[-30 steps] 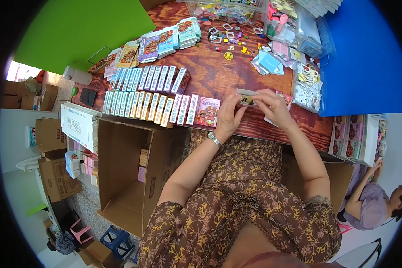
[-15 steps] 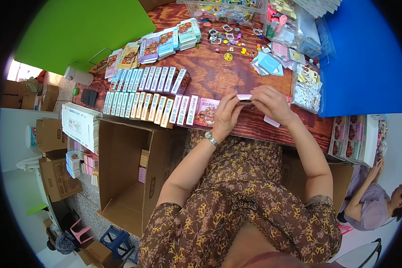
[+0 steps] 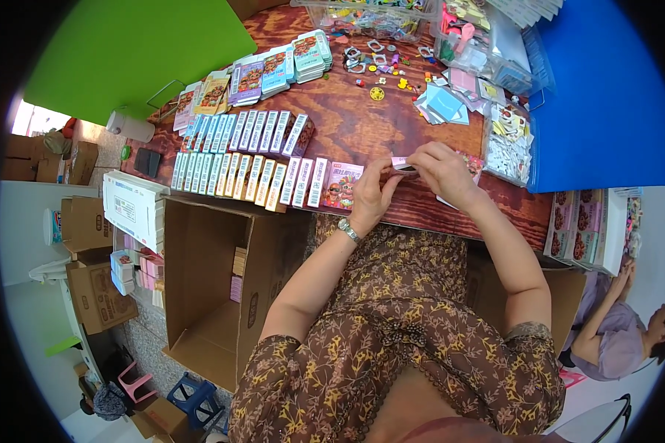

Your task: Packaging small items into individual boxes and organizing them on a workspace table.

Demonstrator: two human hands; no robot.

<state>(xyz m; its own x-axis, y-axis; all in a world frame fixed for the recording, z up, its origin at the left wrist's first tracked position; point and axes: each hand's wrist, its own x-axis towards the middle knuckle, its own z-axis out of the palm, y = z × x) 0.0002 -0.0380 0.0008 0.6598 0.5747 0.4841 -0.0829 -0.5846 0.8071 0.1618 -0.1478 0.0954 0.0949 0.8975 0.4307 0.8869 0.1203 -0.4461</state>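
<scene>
Beyond the left hand (image 3: 372, 195), bare counter (image 3: 355, 127) separates box rows (image 3: 233, 175) from cards (image 3: 445, 103). Loose pieces (image 3: 377, 94) lie ahead; a blue panel (image 3: 602, 96) walls the right.

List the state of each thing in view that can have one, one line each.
Small pink-and-white carton: held in both hands; closure unclear
Left hand: gripping it
Right hand: gripping it
Pink picture box: picture side showing
Narrow boxes: standing side by side in two rows
Picture cartons: stacked
Clear plastic bin: open, holding coloured parts
Large cardboard box: open, packs inside
Wristwatch: worn on left wrist
</scene>
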